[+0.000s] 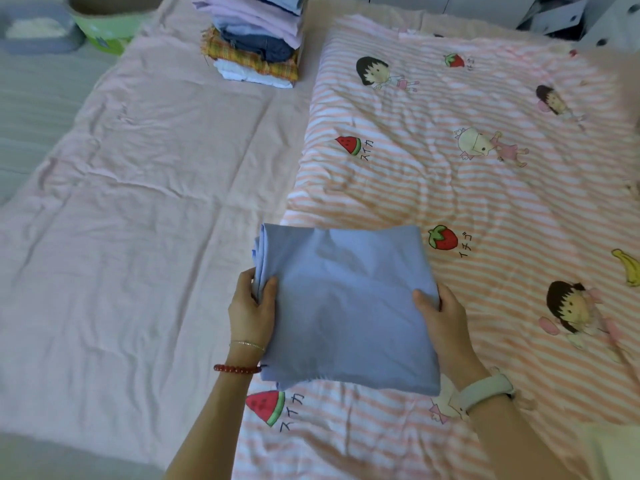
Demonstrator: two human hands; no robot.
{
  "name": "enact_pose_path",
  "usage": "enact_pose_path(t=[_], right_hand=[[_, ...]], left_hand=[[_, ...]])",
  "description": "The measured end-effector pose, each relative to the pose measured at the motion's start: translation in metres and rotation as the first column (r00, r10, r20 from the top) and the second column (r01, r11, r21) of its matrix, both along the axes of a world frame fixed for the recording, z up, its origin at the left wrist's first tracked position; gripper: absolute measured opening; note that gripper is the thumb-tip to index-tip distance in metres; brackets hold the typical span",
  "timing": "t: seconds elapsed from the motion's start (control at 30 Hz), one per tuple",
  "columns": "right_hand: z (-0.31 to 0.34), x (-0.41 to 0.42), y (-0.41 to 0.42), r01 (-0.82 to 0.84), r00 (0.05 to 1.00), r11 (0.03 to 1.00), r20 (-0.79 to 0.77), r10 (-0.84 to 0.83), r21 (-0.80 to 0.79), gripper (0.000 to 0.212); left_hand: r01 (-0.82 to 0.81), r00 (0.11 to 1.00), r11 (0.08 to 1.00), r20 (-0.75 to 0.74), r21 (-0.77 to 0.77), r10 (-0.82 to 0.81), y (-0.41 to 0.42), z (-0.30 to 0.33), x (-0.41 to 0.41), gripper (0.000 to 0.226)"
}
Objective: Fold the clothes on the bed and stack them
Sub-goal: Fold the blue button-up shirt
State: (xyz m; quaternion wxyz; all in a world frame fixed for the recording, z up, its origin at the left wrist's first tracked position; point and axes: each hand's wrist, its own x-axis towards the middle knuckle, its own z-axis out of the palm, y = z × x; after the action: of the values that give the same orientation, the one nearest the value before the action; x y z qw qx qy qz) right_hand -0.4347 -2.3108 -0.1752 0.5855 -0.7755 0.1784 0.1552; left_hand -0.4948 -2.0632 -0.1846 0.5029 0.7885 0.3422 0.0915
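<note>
We see a folded light-blue garment (343, 303) held over the near part of the bed, above the edge of a pink-and-white striped quilt (485, 188) printed with cartoon girls and fruit. Our left hand (251, 306) grips its left edge, thumb on top and fingers curled underneath; our right hand (441, 317) clasps the right edge the same way. A red bead bracelet (237, 368) circles the left wrist, a pale wristband (486, 389) the right. At the far end, on the plain pink sheet (138, 202), stands a stack of folded clothes (254, 39). Beyond it sits what may be a green basket (105, 29), though blurred.
</note>
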Motion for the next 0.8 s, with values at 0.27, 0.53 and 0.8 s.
enact_pose_path(t=[0.27, 0.53, 0.8], right_hand=[[0.034, -0.144, -0.004, -0.233, 0.972, 0.972, -0.012, 0.233, -0.023, 0.013], [0.041, -0.225, 0.039, -0.478, 0.878, 0.878, -0.061, 0.475, -0.027, 0.013], [0.058, -0.257, 0.2, -0.732, 0.682, 0.68, -0.027, 0.731, -0.042, 0.011]], left_hand=[[-0.3, 0.948, 0.954, -0.117, -0.01, 0.296, -0.033, 0.035, -0.186, 0.011], [-0.565, 0.82, 0.824, -0.136, -0.038, 0.556, -0.019, 0.064, -0.317, 0.007], [-0.774, 0.632, 0.632, -0.109, -0.04, 0.767, 0.092, 0.083, -0.4, 0.007]])
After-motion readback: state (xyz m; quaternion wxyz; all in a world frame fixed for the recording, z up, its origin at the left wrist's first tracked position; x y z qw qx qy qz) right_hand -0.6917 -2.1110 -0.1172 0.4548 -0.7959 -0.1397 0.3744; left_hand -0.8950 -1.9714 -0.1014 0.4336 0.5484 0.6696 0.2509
